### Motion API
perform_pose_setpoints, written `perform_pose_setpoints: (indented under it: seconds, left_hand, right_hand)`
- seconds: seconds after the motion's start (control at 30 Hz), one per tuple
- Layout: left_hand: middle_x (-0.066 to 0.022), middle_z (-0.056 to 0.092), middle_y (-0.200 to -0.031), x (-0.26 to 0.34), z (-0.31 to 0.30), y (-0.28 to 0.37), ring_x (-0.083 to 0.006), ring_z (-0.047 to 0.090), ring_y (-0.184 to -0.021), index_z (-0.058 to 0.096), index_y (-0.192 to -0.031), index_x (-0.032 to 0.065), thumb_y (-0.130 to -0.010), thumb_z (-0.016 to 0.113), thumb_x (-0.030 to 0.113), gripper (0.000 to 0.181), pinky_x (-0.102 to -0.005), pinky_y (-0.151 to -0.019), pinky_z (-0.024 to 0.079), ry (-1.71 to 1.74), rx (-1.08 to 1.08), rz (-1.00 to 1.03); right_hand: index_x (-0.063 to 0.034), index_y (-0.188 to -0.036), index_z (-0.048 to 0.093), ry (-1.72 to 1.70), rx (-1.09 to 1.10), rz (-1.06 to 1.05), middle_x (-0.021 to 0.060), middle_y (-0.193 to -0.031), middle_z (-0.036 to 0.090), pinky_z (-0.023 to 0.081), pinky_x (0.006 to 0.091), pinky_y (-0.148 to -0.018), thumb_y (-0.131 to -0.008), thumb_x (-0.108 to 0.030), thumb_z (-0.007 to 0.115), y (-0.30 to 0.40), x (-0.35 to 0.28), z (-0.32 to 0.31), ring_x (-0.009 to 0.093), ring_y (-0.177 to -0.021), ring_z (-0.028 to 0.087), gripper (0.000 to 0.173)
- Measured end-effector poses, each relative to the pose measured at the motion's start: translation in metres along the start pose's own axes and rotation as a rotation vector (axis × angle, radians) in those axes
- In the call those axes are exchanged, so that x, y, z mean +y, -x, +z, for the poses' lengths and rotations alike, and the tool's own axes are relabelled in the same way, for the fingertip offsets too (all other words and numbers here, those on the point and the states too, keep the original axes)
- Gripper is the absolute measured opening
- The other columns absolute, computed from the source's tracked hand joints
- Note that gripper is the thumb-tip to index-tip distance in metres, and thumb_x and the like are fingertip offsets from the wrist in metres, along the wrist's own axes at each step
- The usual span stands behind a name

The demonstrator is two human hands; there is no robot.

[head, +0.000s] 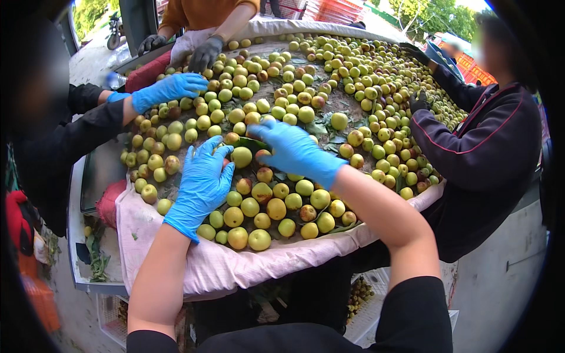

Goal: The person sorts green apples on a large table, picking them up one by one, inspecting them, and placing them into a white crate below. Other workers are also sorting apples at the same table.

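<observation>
My left hand (201, 185), in a blue glove, rests low over the fruit with its fingers spread. A reddish jujube (226, 163) shows between its thumb and forefinger, and a larger green jujube (241, 157) lies just past the fingertips. My right hand (300, 150), also blue-gloved and blurred by motion, reaches in from the right above the pile. Beside its thumb is a red-brown jujube (262, 154); whether it is gripped cannot be told. Under the right fingers lies a dark green leaf (250, 143). Green and brown jujubes surround both hands.
A pink cloth edge (247, 264) borders the sorting table. Blue-gloved hands (170, 90) of a person at left and a dark-gloved hand (206, 54) opposite reach over the fruit. Another person (481, 123) works at right. White crates (371, 304) stand below.
</observation>
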State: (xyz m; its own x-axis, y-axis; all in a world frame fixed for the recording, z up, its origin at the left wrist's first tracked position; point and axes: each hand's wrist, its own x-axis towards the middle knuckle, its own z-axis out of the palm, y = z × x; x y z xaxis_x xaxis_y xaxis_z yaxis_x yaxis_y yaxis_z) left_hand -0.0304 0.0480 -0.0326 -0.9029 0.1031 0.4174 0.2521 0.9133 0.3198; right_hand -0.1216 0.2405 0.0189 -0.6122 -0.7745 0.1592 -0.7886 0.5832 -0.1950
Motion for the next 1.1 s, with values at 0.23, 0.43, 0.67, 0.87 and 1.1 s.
perform_pose_setpoints:
  seconds: [0.23, 0.43, 0.67, 0.87, 1.1]
  left_hand:
    - [-0.0133, 0.036, -0.140, 0.000, 0.004, -0.001, -0.0310, 0.036, -0.128, 0.042, -0.132, 0.0107, -0.088, 0.053, 0.019, 0.047, -0.0535, -0.107, 0.020, 0.226, -0.062, 0.141]
    - [-0.0139, 0.025, -0.147, 0.005, -0.008, 0.010, -0.0370, 0.024, -0.134, 0.042, -0.133, 0.0091, -0.088, 0.050, 0.029, 0.049, -0.0536, -0.109, 0.015, -0.059, -0.451, 0.113]
    - [-0.0155, 0.022, -0.148, 0.000, -0.003, 0.009, -0.0365, 0.023, -0.135, 0.046, -0.131, 0.0096, -0.086, 0.054, 0.030, 0.050, -0.0551, -0.108, 0.013, -0.077, -0.292, -0.061]
    - [-0.0144, 0.027, -0.145, 0.006, -0.007, 0.005, -0.0329, 0.028, -0.133, 0.046, -0.130, 0.0130, -0.080, 0.061, 0.023, 0.053, -0.0558, -0.108, 0.014, -0.013, -0.161, 0.020]
    - [-0.0149, 0.041, -0.135, 0.006, -0.002, -0.004, -0.0305, 0.044, -0.118, 0.046, -0.129, 0.0094, -0.085, 0.057, 0.014, 0.045, -0.0403, -0.100, 0.035, 0.451, 0.025, -0.093]
  right_hand:
    - [-0.0109, -0.092, 0.064, 0.284, -0.061, -0.096, 0.0107, -0.087, 0.061, 0.051, 0.0395, -0.067, -0.074, -0.016, 0.063, -0.017, 0.002, 0.040, 0.029, -0.079, 0.061, 0.018]
    - [-0.0103, -0.087, 0.064, 0.080, -0.292, 0.148, 0.0143, -0.078, 0.062, 0.049, 0.0417, -0.064, -0.077, -0.021, 0.059, 0.030, 0.004, -0.001, 0.032, -0.073, 0.062, 0.016]
    - [-0.0099, -0.092, 0.069, -0.049, -0.431, 0.230, 0.0134, -0.085, 0.066, 0.051, 0.0378, -0.073, -0.079, -0.030, 0.059, -0.012, 0.035, -0.049, 0.030, -0.078, 0.063, 0.026]
    - [-0.0088, -0.112, 0.060, 0.217, -0.004, 0.586, 0.0163, -0.105, 0.063, 0.047, 0.0422, -0.086, -0.083, -0.037, 0.056, -0.114, 0.116, 0.009, 0.033, -0.099, 0.060, 0.041]
    - [-0.0121, -0.103, 0.062, 0.279, 0.037, 0.423, 0.0121, -0.091, 0.067, 0.048, 0.0412, -0.077, -0.078, -0.041, 0.062, -0.113, 0.120, 0.023, 0.028, -0.087, 0.064, 0.038]
